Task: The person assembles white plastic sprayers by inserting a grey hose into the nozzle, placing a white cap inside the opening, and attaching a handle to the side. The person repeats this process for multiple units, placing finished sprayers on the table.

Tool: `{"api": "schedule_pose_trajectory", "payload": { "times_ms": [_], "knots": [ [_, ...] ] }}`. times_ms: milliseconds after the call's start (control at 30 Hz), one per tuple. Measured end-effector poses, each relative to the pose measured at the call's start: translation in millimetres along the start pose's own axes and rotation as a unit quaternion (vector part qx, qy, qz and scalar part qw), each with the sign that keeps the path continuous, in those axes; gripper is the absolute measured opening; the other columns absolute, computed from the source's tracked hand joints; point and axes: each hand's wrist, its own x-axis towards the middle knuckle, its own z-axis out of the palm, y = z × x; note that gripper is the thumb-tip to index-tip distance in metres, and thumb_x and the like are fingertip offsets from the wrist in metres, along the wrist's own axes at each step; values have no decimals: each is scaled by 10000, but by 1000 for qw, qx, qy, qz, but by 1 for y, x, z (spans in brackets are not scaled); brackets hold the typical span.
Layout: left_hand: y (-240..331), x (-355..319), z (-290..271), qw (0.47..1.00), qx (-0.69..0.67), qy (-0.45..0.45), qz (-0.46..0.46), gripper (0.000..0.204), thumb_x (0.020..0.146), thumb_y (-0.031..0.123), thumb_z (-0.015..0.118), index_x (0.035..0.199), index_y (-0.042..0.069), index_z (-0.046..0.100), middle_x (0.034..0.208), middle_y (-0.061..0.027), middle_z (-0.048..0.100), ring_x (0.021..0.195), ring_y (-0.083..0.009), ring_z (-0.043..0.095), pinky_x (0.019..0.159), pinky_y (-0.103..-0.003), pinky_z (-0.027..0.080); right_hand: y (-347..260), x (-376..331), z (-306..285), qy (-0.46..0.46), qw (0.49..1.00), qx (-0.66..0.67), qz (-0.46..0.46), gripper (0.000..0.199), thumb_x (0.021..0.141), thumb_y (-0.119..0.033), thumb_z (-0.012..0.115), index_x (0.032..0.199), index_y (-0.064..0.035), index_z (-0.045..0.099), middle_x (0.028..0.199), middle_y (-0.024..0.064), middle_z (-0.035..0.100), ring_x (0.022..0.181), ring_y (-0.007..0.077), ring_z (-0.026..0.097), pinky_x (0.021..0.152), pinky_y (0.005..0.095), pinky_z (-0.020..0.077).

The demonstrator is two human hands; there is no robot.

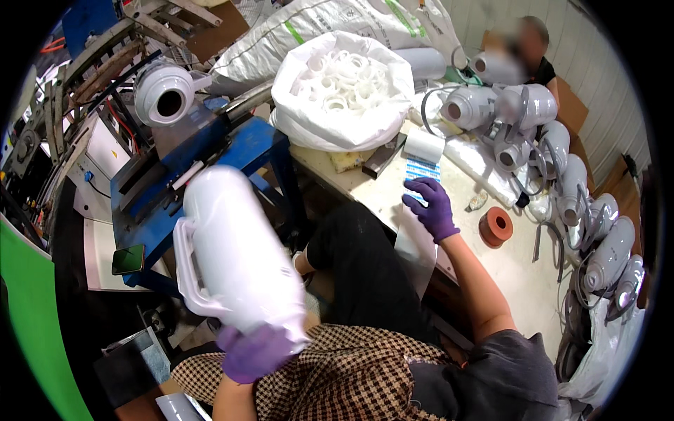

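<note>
My left hand (258,352), in a purple glove, grips the lower end of a glossy white plastic jug (239,245) with a side handle. The jug leans up and to the left over my lap and is slightly blurred. At the table's near edge, my right hand (434,210), also in a purple glove, reaches over a strip of blue-and-white labels (423,170). Its thumb and fingers are apart, close to the strip; whether they touch it is unclear. The strip comes off a white roll (424,146). Pale backing paper (415,256) hangs over the edge below.
A white sack of rings (342,133) stands beyond the table (516,270). Right of my hand lies a brown tape roll (496,226). Several jugs (609,256) line the far right, near another person (535,49). A blue bench (158,200) holds tools and a phone (128,259).
</note>
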Motion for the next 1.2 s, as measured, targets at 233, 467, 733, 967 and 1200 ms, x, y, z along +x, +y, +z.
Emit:
{"api": "schedule_pose_trajectory", "payload": {
  "times_ms": [233, 467, 733, 967, 1200],
  "knots": [
    [54, 50, 63, 937, -218, 3, 273, 593, 865, 138, 678, 1420, 263, 510, 1471, 63, 517, 1414, -130, 415, 1190, -413, 363, 54, -7, 25, -61, 975, -56, 204, 251, 770, -237, 809, 986, -112, 784, 1051, 104, 704, 981, 302, 671, 877, 393, 542],
    [82, 65, 89, 916, -127, 59, 376, 530, 916, 86, 609, 1428, 177, 503, 1498, -8, 496, 1425, -187, 403, 1166, -338, 387, 55, -19, 14, 10, 987, 26, 156, 157, 783, -161, 811, 888, -56, 759, 918, 82, 672, 846, 237, 649, 787, 347, 539],
    [82, 75, 83, 906, -143, 43, 397, 441, 933, 151, 573, 1369, 132, 513, 1430, -62, 529, 1343, -199, 492, 1159, -356, 410, -89, 91, -58, -191, 963, 170, 88, 234, 965, -233, 665, 952, -5, 716, 842, 96, 619, 928, 223, 557, 853, 349, 450],
    [81, 85, 75, 901, -193, 22, 388, 361, 930, 169, 560, 1289, 131, 562, 1399, -61, 543, 1347, -204, 489, 1167, -361, 405, -112, 109, -53, -268, 960, 80, 29, 215, 922, -236, 706, 865, -29, 696, 790, 112, 575, 921, 264, 540, 781, 401, 466],
    [80, 85, 73, 896, -243, 7, 371, 345, 936, 165, 553, 1278, 130, 566, 1395, -60, 548, 1349, -193, 488, 1175, -360, 400, -126, 94, -39, -190, 977, -97, -18, 305, 795, -355, 809, 916, -97, 702, 1036, 133, 584, 1053, 350, 543, 900, 450, 461]
  ]
}}
